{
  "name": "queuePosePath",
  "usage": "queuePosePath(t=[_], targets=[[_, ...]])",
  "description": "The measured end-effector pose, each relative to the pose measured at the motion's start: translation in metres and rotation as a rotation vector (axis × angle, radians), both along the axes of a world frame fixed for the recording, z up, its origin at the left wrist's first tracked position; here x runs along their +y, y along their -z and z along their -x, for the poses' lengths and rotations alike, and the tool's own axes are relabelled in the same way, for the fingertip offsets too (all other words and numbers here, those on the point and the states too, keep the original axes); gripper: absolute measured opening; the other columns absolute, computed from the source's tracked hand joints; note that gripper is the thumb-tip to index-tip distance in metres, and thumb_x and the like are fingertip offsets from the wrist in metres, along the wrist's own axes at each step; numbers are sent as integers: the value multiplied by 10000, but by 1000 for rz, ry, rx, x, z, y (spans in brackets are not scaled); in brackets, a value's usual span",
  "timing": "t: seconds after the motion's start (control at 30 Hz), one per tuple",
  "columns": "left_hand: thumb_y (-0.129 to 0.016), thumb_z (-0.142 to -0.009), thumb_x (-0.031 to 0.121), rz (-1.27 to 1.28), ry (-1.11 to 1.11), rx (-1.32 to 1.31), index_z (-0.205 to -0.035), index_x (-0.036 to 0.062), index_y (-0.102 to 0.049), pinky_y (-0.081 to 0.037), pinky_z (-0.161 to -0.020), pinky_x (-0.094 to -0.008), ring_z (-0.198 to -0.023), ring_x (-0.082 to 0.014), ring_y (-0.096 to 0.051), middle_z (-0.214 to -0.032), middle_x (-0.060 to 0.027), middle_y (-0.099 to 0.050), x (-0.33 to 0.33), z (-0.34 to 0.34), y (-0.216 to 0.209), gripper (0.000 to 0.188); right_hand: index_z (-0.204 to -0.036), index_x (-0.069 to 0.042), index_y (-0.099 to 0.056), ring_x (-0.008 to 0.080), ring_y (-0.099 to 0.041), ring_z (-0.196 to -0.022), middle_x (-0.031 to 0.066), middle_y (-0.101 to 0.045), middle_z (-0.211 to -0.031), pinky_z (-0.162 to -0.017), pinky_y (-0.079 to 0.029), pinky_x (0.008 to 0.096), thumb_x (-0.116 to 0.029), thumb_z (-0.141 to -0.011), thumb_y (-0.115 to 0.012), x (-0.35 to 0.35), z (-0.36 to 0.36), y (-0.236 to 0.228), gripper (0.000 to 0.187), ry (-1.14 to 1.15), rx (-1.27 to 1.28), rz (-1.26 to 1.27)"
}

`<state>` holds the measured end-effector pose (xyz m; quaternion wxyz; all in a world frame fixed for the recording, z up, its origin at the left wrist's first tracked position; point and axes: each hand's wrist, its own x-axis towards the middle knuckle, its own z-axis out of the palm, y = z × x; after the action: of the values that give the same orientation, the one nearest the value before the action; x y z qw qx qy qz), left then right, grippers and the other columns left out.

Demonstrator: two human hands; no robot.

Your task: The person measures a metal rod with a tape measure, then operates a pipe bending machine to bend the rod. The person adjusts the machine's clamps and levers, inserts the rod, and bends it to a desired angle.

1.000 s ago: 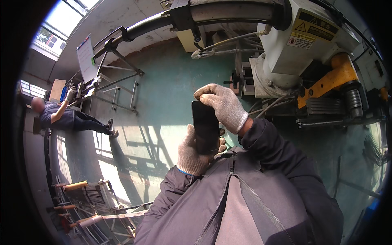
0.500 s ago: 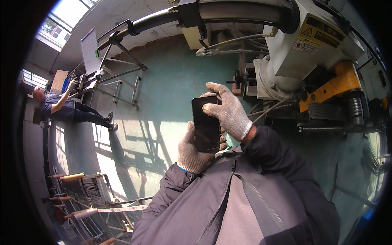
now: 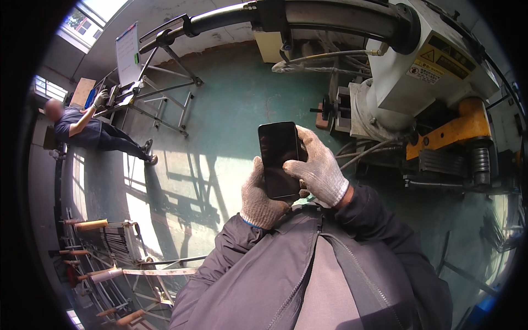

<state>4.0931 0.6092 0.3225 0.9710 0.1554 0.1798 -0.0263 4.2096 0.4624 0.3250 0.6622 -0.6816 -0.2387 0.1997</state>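
Observation:
A black smartphone (image 3: 276, 148) is held upright in front of my jacket, its dark screen facing me. My left hand (image 3: 260, 199), in a knitted work glove, is closed round the phone's lower part, with the thumb along its left edge. On the other side my right hand (image 3: 323, 171), gloved the same way, grips the right edge. Its thumb lies across the screen, while its other fingers are partly hidden behind the phone. Whether the screen shows anything I cannot tell.
At the right stands a large pale machine (image 3: 426, 71) with a yellow arm (image 3: 451, 132). A thick dark pipe (image 3: 341, 16) crosses the top. Metal frames (image 3: 170, 82) and a whiteboard (image 3: 128, 55) stand at the left, near a person (image 3: 91, 127). Rollers on a rack (image 3: 110, 258) fill the lower left.
My right hand has moved down along the phone; its thumb has gone from the upper screen to the middle. The whole view has shifted slightly.

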Motion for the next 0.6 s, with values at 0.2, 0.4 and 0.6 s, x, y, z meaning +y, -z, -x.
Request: queuePosePath(t=[0.2, 0.4, 0.6], targets=[[-480, -1209, 654, -1, -26, 5, -1694, 67, -524, -561, -1181, -702, -1447, -492, -652, -1612, -258, -627, 2, -2, 6, 762, -1687, -54, -528, 299, -727, -1396, 180, -738, -1514, -1219, -554, 425, -140, -918, -819, 5, -1, 5, 826, 6, 3, -18], [-489, -1216, 627, 31, -50, 12, -1690, 63, -530, -540, -1209, -705, -1470, -476, -642, -1615, -248, -631, 4, -7, 8, 738, -1691, -43, -520, 300, -727, -1400, 184, -734, -1520, -1221, -556, 424, -139, -919, -816, 5, -2, 3, 832, 20, -15, 17], [-477, -1221, 621, 31, -30, 1, -1695, 71, -531, -524, -1235, -690, -1486, -470, -633, -1635, -239, -626, 5, -11, 6, 728, -1695, -41, -510, 288, -711, -1419, 182, -715, -1549, -1230, -550, 419, -141, -915, -813, 6, -4, -1, 843, 10, 1, 10]])
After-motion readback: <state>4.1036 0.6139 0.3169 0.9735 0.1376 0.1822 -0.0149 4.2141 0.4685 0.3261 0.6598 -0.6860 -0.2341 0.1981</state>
